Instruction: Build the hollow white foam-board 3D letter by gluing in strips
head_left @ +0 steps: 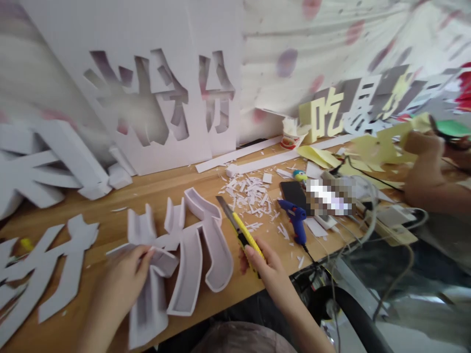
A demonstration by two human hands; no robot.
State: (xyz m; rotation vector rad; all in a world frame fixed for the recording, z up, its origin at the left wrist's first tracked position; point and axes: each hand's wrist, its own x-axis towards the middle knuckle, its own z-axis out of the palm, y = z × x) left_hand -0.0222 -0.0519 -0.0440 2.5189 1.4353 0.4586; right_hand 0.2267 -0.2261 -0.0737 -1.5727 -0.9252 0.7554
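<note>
Utility knife: yellow and black
Walled character: white
Small scraps: white
Glue gun: blue
Tabletop: brown, wood-grained
Wall sheet: whitish, red and purple blotches

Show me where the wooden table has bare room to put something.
Nearly bare wood lies between the flat white foam character and the hollow white character, and between the latter and the leaning white board. The right is crowded: white scraps, blue glue gun.

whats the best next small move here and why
Probably bring the yellow utility knife to the white strip and trim it: the right hand holds the knife with its blade out, while the left hand pinches the strip over the hollow white character.
</note>
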